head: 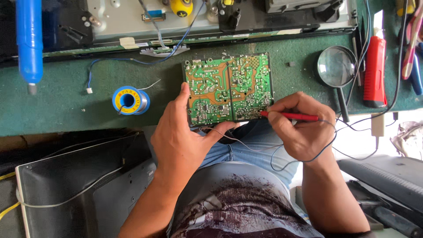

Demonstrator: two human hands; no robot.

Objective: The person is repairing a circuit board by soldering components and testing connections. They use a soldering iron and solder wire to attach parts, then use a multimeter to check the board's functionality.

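Note:
A green circuit board [229, 86] lies solder side up at the near edge of a green-covered bench [66, 101]. My left hand [180, 136] grips the board's lower left corner, thumb on top. My right hand [299, 125] holds a red test probe [291, 116] like a pen, and the tip touches the board's lower right edge. A thin dark wire [324, 147] runs from the probe around my wrist. A second thin wire [238, 141] trails from under the board across my lap.
A blue solder spool [130, 100] sits left of the board. A magnifying glass [337, 66], a red tool [374, 72] and pliers [412, 48] lie at right. A blue desoldering pump [28, 44] is far left. An opened metal chassis [220, 17] spans the back. A dark monitor shell [83, 185] stands at lower left.

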